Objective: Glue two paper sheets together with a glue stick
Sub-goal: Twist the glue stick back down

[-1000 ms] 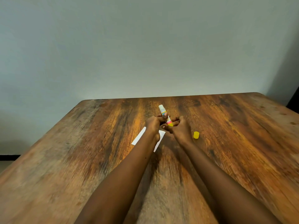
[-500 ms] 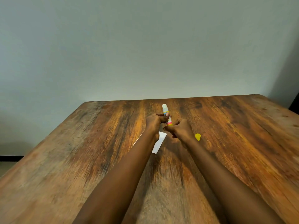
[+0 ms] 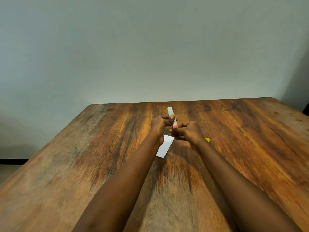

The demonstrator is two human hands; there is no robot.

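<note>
Readying glue stick: left hand gripping barrel, right hand fingers pinching base. Next, probably twisting up glue, then rubbing onto paper.

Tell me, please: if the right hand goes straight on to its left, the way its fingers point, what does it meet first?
Most likely the left hand. The right hand already has its grip on the base of the glue stick, and the left hand is directly beyond it; depth is hard to judge.

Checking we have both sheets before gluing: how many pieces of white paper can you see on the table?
1: a white paper lies on the table under the left hand, partly covered by that wrist. A second sheet may be hidden beneath it or behind the arms.
</note>
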